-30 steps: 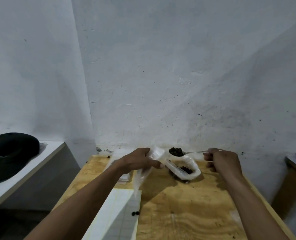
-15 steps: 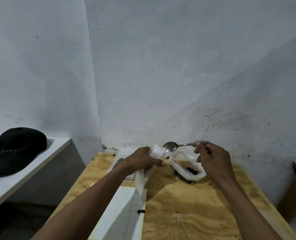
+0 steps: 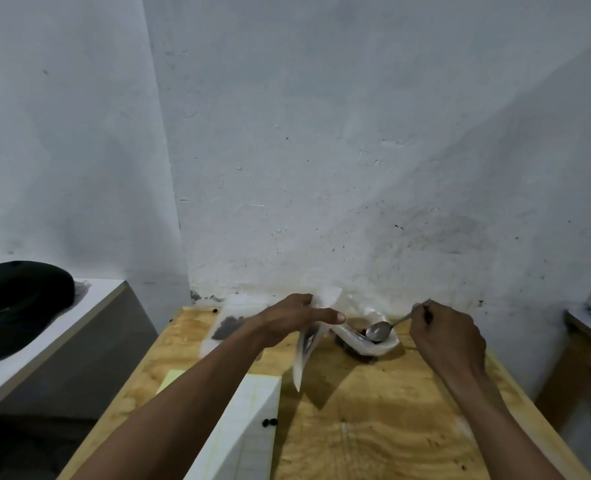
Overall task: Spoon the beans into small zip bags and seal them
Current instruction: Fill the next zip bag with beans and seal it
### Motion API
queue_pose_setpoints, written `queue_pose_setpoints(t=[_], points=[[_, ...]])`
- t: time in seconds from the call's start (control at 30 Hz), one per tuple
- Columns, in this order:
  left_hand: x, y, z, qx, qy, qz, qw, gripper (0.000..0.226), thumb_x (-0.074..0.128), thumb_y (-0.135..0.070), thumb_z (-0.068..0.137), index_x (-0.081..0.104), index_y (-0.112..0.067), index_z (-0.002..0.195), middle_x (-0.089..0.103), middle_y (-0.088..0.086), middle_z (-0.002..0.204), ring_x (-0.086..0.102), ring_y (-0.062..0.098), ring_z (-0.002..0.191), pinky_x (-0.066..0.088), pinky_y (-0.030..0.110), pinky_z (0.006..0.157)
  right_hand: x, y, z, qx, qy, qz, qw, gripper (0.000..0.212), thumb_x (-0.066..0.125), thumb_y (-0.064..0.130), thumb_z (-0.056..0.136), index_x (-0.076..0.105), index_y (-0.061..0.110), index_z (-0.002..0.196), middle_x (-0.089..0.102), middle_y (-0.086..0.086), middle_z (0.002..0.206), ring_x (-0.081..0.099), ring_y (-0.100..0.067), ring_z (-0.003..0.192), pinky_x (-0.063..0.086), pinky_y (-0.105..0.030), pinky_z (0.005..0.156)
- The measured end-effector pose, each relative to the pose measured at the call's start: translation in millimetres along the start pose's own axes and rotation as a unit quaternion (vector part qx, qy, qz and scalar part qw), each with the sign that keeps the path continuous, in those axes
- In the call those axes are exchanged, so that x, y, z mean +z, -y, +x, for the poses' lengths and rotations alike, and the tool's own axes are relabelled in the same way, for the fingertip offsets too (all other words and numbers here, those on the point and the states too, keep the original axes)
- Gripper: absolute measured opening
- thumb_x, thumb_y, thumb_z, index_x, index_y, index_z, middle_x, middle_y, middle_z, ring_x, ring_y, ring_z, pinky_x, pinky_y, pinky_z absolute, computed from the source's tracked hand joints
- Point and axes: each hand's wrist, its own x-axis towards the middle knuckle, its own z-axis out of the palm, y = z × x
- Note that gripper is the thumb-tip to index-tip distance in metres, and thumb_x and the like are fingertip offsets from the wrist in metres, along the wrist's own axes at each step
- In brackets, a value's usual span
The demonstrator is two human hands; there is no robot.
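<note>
Head view is showing two hands working at the far end of a plywood table (image 3: pixel 373 427). With my left hand (image 3: pixel 297 318) I am pinching one small clear bag (image 3: pixel 306 344) near its top, thumb stretched across it, and the bag is hanging down above the wood with some dark beans showing faintly inside. With my right hand (image 3: pixel 446 336) I am gripping one spoon (image 3: pixel 386 328) by its handle, fingers curled round it; its bowl is dipping into one white pouch (image 3: pixel 366 339) that is lying open on the table just right of the bag. A few dark beans (image 3: pixel 361 330) are showing in the pouch beside the spoon bowl; how many I cannot tell. One filled bag (image 3: pixel 226 325) with a dark patch of beans is lying flat behind my left wrist, partly hidden by it. Two loose beans (image 3: pixel 270 422) are sitting at the edge of a white lined pad (image 3: pixel 249 427) near me, and a yellow note (image 3: pixel 169 379) is peeking out left of it. One black cap (image 3: pixel 17 306) is resting on a white shelf (image 3: pixel 90 306) to the left; faint stitching on it is too small to read. No other writing is legible
</note>
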Motion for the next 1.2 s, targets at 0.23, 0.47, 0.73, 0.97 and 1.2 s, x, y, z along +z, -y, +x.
queue_pose_setpoints(t=[0.23,0.47,0.73,0.97,1.2], points=[[35,-9,19,-0.019,0.006,-0.001,1.000,0.067,0.091,-0.062,0.053,0.077,-0.026,0.108,0.074,-0.007,0.117,0.064,0.019,0.115,0.046,0.049,0.108,15,-4,-9,0.019,0.040,-0.080,0.996,0.041,0.044,0.029,0.100,0.049,0.015,0.062,0.051,-0.001,0.060,0.053,-0.026,0.056,0.030,-0.028,0.050],[33,-21,12,0.027,0.021,0.012,0.999,0.042,0.086,-0.047,0.071,0.078,-0.022,0.103,0.078,-0.006,0.105,0.071,0.017,0.104,0.052,0.045,0.104,31,-27,-11,0.243,0.102,0.173,0.949,0.043,0.049,0.022,0.099,0.071,0.002,0.068,0.068,-0.012,0.055,0.064,-0.032,0.053,0.052,-0.035,0.058],[1,-11,7,0.032,-0.001,0.042,0.999,0.070,0.084,-0.062,0.062,0.069,-0.028,0.120,0.070,-0.009,0.121,0.064,0.014,0.115,0.047,0.043,0.107,8,-22,1,0.271,0.087,0.249,0.925,0.035,0.053,0.019,0.096,0.074,0.007,0.072,0.072,-0.013,0.065,0.069,-0.033,0.064,0.055,-0.040,0.064],[-12,-2,-4,0.016,-0.011,0.059,0.998,0.089,0.084,-0.076,0.048,0.067,-0.027,0.120,0.070,-0.007,0.121,0.064,0.015,0.114,0.049,0.045,0.105,-15,1,21,0.241,0.075,0.321,0.913,0.029,0.055,0.016,0.095,0.073,0.004,0.077,0.072,-0.011,0.074,0.062,-0.024,0.055,0.049,-0.031,0.054],[-15,8,-7,0.007,-0.030,0.017,0.999,0.087,0.088,-0.072,0.051,0.066,-0.026,0.122,0.068,-0.007,0.123,0.063,0.015,0.115,0.049,0.043,0.105,-18,39,21,0.140,0.085,0.315,0.935,0.028,0.055,0.021,0.098,0.073,0.009,0.080,0.075,-0.004,0.079,0.068,-0.021,0.057,0.053,-0.035,0.062]])
